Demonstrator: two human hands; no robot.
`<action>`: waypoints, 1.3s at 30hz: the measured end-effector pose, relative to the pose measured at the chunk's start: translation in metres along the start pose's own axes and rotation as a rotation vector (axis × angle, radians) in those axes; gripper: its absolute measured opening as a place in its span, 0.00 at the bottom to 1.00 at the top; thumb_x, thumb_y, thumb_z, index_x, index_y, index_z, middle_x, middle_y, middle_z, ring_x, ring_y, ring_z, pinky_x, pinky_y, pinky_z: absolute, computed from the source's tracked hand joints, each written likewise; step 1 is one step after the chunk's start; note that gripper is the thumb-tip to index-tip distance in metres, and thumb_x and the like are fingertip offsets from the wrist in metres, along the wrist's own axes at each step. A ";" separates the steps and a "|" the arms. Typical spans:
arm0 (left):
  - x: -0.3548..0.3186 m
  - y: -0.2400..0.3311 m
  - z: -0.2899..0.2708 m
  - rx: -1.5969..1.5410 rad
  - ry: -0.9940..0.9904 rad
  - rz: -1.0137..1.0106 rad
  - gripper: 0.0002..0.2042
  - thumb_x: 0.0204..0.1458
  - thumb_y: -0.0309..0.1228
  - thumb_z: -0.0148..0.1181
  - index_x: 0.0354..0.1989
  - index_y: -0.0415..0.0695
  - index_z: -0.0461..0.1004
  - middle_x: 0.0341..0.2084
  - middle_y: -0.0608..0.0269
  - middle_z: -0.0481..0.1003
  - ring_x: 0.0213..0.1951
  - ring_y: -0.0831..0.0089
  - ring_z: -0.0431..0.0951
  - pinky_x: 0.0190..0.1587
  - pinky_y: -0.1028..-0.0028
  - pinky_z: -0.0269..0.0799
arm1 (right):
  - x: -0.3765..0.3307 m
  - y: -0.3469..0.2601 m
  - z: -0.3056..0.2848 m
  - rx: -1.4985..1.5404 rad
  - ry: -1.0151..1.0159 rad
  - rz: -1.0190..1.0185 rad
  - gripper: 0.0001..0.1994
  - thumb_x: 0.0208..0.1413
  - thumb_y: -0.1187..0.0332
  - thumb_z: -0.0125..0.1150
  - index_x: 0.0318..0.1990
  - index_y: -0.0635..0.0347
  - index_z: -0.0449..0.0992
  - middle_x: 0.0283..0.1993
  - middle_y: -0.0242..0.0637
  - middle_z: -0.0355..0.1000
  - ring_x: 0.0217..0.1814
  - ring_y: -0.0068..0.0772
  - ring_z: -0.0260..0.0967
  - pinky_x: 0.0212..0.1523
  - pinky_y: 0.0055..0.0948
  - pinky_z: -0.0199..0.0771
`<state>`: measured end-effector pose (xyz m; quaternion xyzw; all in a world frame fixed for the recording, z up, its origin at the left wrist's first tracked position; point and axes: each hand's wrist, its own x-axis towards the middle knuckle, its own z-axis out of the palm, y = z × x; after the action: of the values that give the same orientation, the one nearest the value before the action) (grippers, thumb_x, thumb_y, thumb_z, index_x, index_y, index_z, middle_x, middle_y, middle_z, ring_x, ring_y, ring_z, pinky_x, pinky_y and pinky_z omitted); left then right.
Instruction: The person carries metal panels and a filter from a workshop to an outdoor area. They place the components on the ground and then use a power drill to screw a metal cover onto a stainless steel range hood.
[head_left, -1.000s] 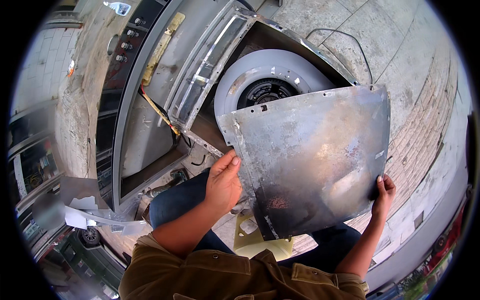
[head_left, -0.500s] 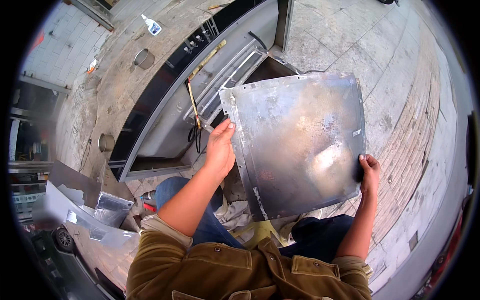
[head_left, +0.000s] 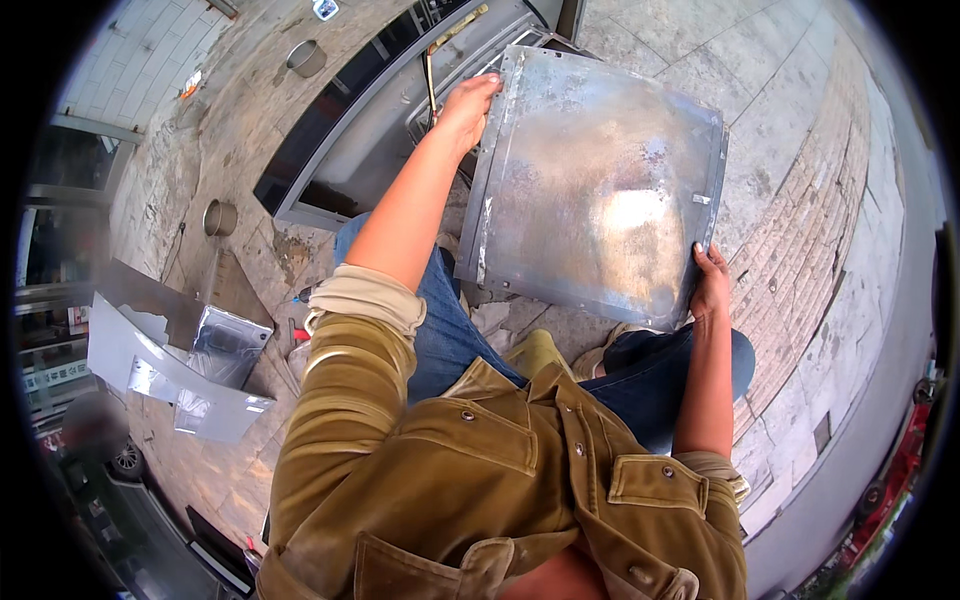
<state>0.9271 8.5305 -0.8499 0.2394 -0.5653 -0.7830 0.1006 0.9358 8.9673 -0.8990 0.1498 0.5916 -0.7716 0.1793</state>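
A square sheet-metal panel [head_left: 590,190] with a scorched, brownish sheen is held up in front of me. My left hand [head_left: 468,112] is closed on its left edge near the upper corner. On the right edge, low down, my right hand [head_left: 710,283] grips with the thumb on the face; its other fingers are partly hidden behind the sheet. Just past the panel lies a large appliance housing [head_left: 345,165] with a black glass front, partly covered by the panel and my left arm. A yellowed tube [head_left: 458,28] runs along its inside.
Two metal cups stand on the paving, one far [head_left: 306,59] and one at the left [head_left: 219,217]. Bent sheet-metal pieces [head_left: 230,345] lie at the lower left. A spray bottle [head_left: 325,9] stands at the far edge. Stone paving [head_left: 790,230] stretches to the right.
The panel has moved away from my body and tilted, its left edge swinging farther off. Both hands keep their hold, and my left arm is stretched out more. The view has shifted too.
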 end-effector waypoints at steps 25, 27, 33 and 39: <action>-0.120 -0.092 0.039 1.374 -0.395 0.510 0.25 0.56 0.40 0.45 0.59 0.38 0.55 0.61 0.51 0.53 0.63 0.57 0.51 0.61 0.59 0.50 | 0.027 0.038 0.061 0.244 0.011 -0.014 0.12 0.57 0.73 0.49 0.49 0.61 0.66 0.44 0.39 0.70 0.43 0.36 0.70 0.45 0.36 0.72; -0.119 -0.093 0.041 1.390 -0.413 0.484 0.26 0.56 0.39 0.45 0.59 0.37 0.55 0.61 0.50 0.52 0.63 0.57 0.50 0.62 0.59 0.50 | 0.034 0.039 0.065 0.228 -0.020 0.000 0.12 0.57 0.73 0.49 0.49 0.61 0.66 0.44 0.39 0.70 0.43 0.36 0.70 0.46 0.37 0.72; -0.113 -0.104 0.039 1.412 -0.449 0.404 0.27 0.53 0.38 0.49 0.59 0.38 0.55 0.62 0.51 0.50 0.64 0.57 0.47 0.62 0.56 0.48 | 0.049 0.051 0.079 0.261 -0.047 0.020 0.11 0.57 0.72 0.49 0.48 0.61 0.66 0.44 0.39 0.70 0.45 0.37 0.69 0.47 0.37 0.71; -0.104 -0.104 0.033 1.394 -0.407 0.375 0.27 0.53 0.37 0.50 0.59 0.37 0.55 0.62 0.49 0.50 0.64 0.57 0.48 0.62 0.60 0.49 | 0.061 0.057 0.092 0.232 -0.059 0.058 0.12 0.57 0.72 0.49 0.49 0.61 0.66 0.45 0.39 0.70 0.45 0.37 0.69 0.48 0.37 0.71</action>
<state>1.0127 8.6386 -0.9117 -0.0023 -0.9690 -0.2419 -0.0495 0.9053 8.8585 -0.9512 0.1639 0.4884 -0.8334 0.2004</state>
